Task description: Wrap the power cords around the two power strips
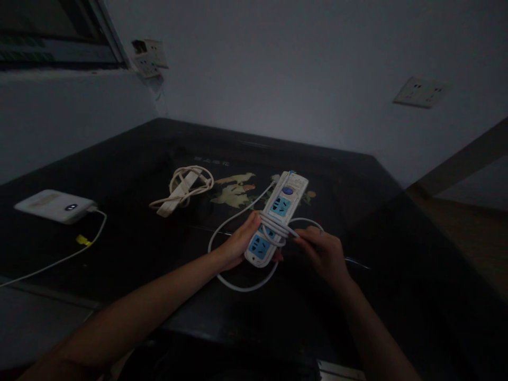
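Observation:
A white power strip (286, 181) with blue sockets and a round blue switch is tilted over the dark tabletop. Wrapped round its side and underside is my left hand (243, 241), the thumb on its edge beside the cord. Several turns of the white power cord (239, 289) circle the strip's lower half. At the right, my right hand (322, 247) pinches the cord close to those turns. A loose loop of cord hangs below and left of the strip, and its plug (275, 180) appears near the strip's upper left edge.
Left of the strip, a second white power strip (180, 193) lies wound in its own cord. A white power bank (55, 205) with a cable sits at the far left, near a yellow tag (83, 241). The table (341, 159) meets the wall, which bears a socket plate (420, 92).

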{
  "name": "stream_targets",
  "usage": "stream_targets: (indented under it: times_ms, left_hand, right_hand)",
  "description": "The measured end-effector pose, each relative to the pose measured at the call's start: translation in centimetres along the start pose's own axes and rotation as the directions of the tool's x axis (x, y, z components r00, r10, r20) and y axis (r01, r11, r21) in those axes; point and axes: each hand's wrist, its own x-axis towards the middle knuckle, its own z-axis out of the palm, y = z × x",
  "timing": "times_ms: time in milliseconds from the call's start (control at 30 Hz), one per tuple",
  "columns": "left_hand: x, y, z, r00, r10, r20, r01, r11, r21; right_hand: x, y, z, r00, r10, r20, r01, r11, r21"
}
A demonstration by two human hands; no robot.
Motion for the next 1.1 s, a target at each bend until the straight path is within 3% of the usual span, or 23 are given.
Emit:
stream_targets:
  times_ms: [100, 167, 300, 433, 700, 1100]
  left_hand:
    - [0.13, 0.01, -0.18, 0.991, -0.122, 0.059, 0.126, 0.99, -0.061]
    - [0.19, -0.2, -0.39, 0.984, -0.171, 0.044, 0.174, 0.98, -0.091]
    - [0.29, -0.76, -0.62, 0.979, -0.198, -0.055, 0.192, 0.976, -0.104]
    - [0.37, -0.84, -0.41, 0.979, -0.187, -0.083, 0.18, 0.98, -0.085]
    - [0.51, -0.79, -0.63, 0.985, -0.147, -0.087, 0.14, 0.986, -0.087]
    - [0.56, -0.8, -0.91, 0.978, -0.17, -0.122, 0.165, 0.985, -0.051]
  right_hand:
    - [-0.18, 0.36, 0.14, 0.999, -0.033, -0.006, 0.033, 0.998, -0.062]
    - [-0.26, 0.51, 0.2, 0.998, -0.055, 0.016, 0.057, 0.992, -0.112]
    - [-0.18, 0.21, 0.15, 0.987, -0.134, 0.086, 0.151, 0.963, -0.223]
    - [0.05, -0.33, -0.01, 0.976, -0.194, 0.101, 0.214, 0.94, -0.264]
    - [0.02, -0.24, 0.24, 0.985, -0.147, 0.09, 0.159, 0.976, -0.148]
    - [0.05, -0.26, 0.15, 0.987, -0.111, 0.119, 0.128, 0.982, -0.138]
